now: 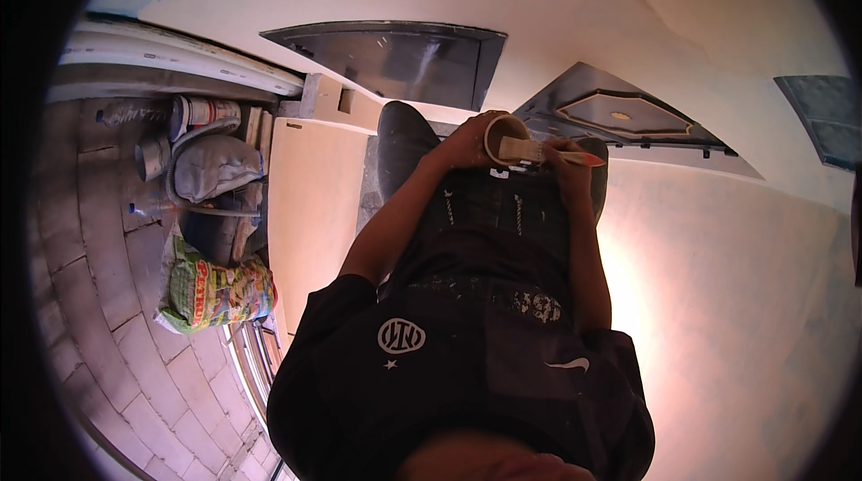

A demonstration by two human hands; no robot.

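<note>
My left hand [469, 141] is closed round the side of a small round cup [490, 140] with a pale rim, held above my lap with its mouth toward me. My right hand [571, 168] grips a flat paintbrush [523, 150] by its handle, whose end looks reddish. The brush lies sideways, its light-brown bristles at the mouth of the cup. Whatever is inside the cup is too dark to make out. Both hands are close together between my knees, and the fingers of the left are partly hidden behind the cup.
Dark panels [404, 59] are set in the pale surface ahead, one with a gold-edged frame [620, 113]. A pale board [314, 202] stands at left. Beyond it are a green-and-yellow bag [215, 288], a grey sack [215, 167], a hose, tins and plastic bottles by grey blockwork [117, 265].
</note>
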